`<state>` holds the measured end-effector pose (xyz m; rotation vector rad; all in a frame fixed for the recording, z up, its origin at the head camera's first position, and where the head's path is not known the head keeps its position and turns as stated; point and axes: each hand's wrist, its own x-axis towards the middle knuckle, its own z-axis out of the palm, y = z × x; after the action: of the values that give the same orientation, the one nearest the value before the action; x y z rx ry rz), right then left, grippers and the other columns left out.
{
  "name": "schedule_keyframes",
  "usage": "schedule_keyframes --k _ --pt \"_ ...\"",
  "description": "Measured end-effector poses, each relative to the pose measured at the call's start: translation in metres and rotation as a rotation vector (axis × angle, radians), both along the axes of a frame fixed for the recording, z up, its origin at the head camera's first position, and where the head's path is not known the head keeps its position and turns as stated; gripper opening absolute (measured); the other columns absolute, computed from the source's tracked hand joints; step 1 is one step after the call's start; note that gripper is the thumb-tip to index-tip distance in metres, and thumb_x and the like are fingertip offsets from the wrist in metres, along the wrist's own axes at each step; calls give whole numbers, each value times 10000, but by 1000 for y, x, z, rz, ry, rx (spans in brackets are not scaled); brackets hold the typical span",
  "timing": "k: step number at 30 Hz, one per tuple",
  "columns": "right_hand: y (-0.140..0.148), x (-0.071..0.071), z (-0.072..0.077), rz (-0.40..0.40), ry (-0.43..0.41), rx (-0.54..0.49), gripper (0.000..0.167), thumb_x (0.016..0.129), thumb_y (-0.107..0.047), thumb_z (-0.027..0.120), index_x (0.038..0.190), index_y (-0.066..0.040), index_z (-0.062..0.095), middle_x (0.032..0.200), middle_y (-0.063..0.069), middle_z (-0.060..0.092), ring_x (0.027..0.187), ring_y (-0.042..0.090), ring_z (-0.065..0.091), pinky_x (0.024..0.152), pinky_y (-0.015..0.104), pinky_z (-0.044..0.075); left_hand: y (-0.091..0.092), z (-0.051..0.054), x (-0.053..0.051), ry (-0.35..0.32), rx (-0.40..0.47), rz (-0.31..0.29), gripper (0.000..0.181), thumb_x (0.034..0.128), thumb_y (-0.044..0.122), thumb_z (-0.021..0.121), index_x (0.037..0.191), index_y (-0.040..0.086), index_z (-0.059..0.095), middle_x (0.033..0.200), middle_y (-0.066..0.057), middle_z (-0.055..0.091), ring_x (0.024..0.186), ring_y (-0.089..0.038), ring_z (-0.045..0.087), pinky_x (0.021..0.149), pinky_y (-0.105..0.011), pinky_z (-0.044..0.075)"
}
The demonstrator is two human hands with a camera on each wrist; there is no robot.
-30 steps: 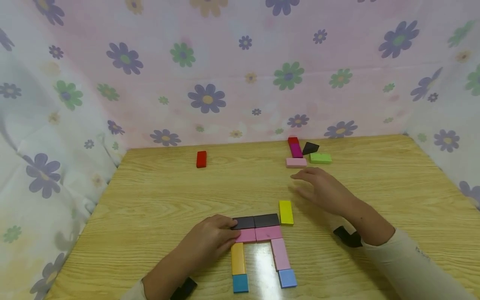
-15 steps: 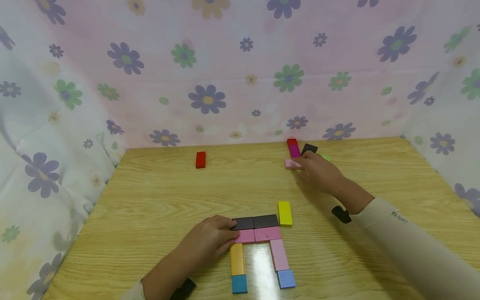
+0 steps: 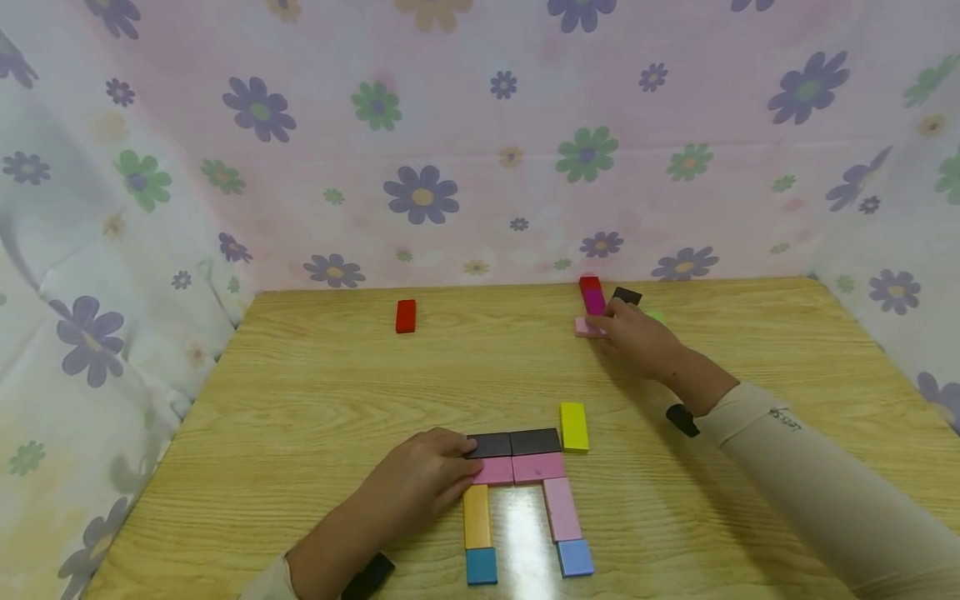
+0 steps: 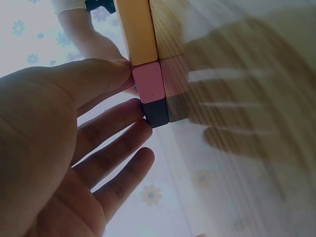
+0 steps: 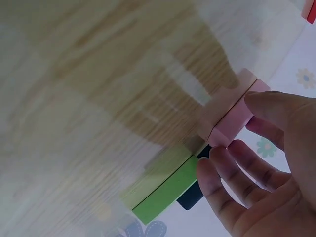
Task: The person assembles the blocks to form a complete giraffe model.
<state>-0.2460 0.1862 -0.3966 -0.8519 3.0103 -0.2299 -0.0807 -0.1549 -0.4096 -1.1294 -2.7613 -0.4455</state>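
My left hand (image 3: 416, 479) rests at the left end of the block arrangement, its thumb and fingertips touching a pink block (image 4: 149, 83) and a black block (image 4: 156, 113). The left wrist view shows its other fingers extended. At the back right my right hand (image 3: 647, 343) pinches a light pink block (image 5: 235, 121) between thumb and fingers, covering part of it in the head view. A green block (image 5: 165, 190) and a black piece (image 3: 627, 295) lie beside those fingers.
Below the pink row stand an orange block (image 3: 477, 517) and a light pink one (image 3: 562, 508), with blue blocks (image 3: 482, 566) under them. A yellow block (image 3: 574, 427) lies at upper right. Farther back are a red block (image 3: 406, 317) and a magenta one (image 3: 593, 302).
My right hand has moved forward and slightly left to the back blocks and taken hold of the light pink one. My left hand stays where it was.
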Motion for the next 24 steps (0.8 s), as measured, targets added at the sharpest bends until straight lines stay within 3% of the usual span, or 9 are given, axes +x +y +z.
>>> schedule_keyframes --k 9,15,21,24 --pt "-2 2 1 -25 -29 27 330 973 -148 656 1283 -36 670 1157 274 599 986 361 625 848 496 584 1 1 0 9 -1 -3 182 931 240 720 1074 159 798 1185 -22 722 1135 -166 657 961 -326 569" --pt "-6 8 2 -47 -81 -18 341 998 -193 622 1307 -56 665 1182 269 608 1032 389 631 891 527 573 1 1 0 21 -1 -15 181 927 213 724 1079 146 795 1176 -35 724 1122 -171 661 946 -332 576" --pt "-8 15 1 14 -87 -83 308 998 -130 607 1285 -41 674 1268 249 631 1184 416 600 979 547 535 1 0 -1 31 -3 -16 179 924 220 729 1073 149 797 1171 -33 726 1117 -167 661 944 -329 577" --pt "-9 18 1 52 -76 -61 296 988 -134 625 1261 -35 677 1265 199 662 1214 402 597 1011 545 516 1 -1 -1 31 -2 -13 177 919 224 734 1067 152 799 1166 -31 728 1116 -168 661 945 -329 576"
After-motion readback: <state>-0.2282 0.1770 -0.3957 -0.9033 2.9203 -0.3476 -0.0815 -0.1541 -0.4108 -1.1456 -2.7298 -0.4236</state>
